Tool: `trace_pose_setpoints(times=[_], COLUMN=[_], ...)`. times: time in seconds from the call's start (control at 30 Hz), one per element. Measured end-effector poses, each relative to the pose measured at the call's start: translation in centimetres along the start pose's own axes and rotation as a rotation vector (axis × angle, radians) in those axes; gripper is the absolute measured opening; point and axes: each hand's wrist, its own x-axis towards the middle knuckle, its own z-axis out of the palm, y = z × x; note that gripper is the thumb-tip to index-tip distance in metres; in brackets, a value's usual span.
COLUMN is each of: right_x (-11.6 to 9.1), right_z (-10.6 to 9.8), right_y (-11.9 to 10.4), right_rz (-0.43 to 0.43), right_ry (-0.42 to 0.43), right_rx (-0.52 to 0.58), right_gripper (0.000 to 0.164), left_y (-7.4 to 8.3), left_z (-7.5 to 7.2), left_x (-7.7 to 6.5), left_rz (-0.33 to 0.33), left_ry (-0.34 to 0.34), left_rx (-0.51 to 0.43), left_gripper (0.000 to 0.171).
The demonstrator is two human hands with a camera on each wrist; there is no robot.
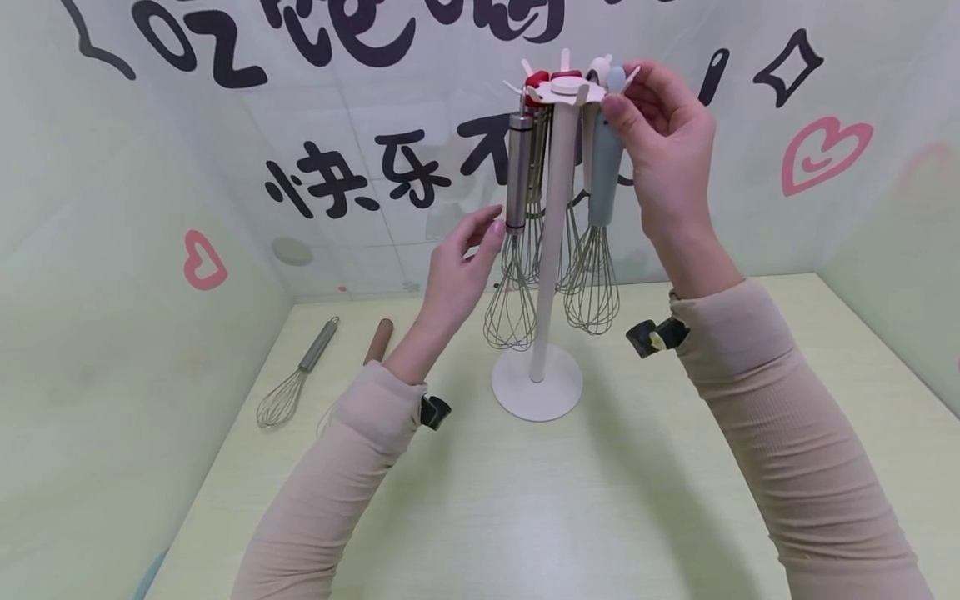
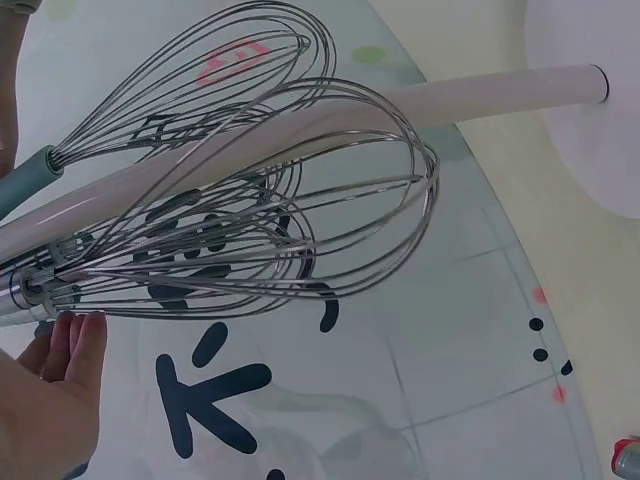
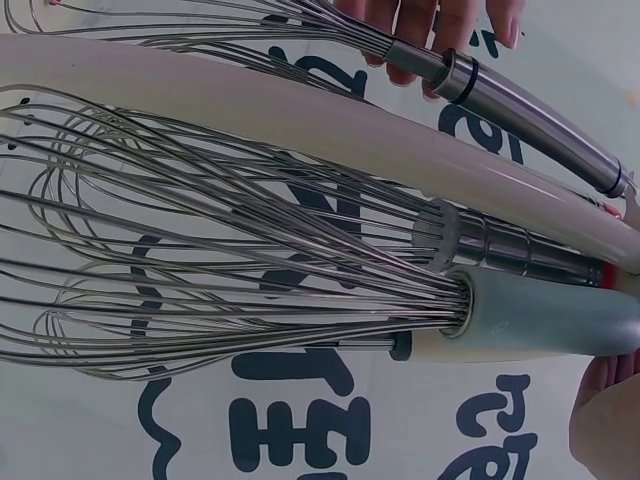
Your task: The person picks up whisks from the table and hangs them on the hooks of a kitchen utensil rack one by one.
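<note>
A white rotating-style stand [image 1: 556,250] with hooks at its top carries several hanging whisks. My right hand [image 1: 671,142] is at the stand's top and pinches the upper end of a whisk with a blue-grey handle [image 1: 606,179]. In the right wrist view that blue-grey handle [image 3: 550,312] partly covers a cream-handled whisk behind it. My left hand [image 1: 465,262] is beside the lower handle of a steel whisk [image 1: 517,179], its fingers loosely extended. The left fingers [image 3: 415,35] appear close behind that whisk's neck; whether they touch it, I cannot tell.
On the table's left lie a steel whisk [image 1: 318,346] and another whisk with a brown handle [image 1: 379,340], partly hidden by my left arm. The stand's round base [image 1: 517,396] rests on the pale table [image 1: 487,517]. A printed wall sheet [image 1: 390,108] hangs behind.
</note>
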Motion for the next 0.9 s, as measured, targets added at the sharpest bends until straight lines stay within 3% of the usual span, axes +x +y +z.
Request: trace_pose_setpoints(times=[0.2, 0.37, 0.7, 0.9], right_x=[0.2, 0.2, -0.1, -0.2], right_z=[0.0, 0.0, 0.7, 0.8], right_y=[0.1, 0.2, 0.3, 0.3], right_rz=[-0.015, -0.035, -0.057, -0.066], right_ry=[-0.008, -0.004, 0.032, 0.043], right_rx=[-0.003, -0.003, 0.015, -0.002], right_gripper=[0.026, 0.024, 0.026, 0.026], left_y=[-1.5, -2.9, -6.2, -8.3], left_z=[-1.2, -2.2, -4.1, -5.5], left_x=[0.2, 0.3, 0.1, -0.1], left_rz=[-0.046, -0.122, -0.324, -0.404], left_ry=[0.02, 0.016, -0.05, -0.105], left_rx=[0.061, 0.119, 0.267, 0.331], left_gripper=[0.04, 0.04, 0.042, 0.043])
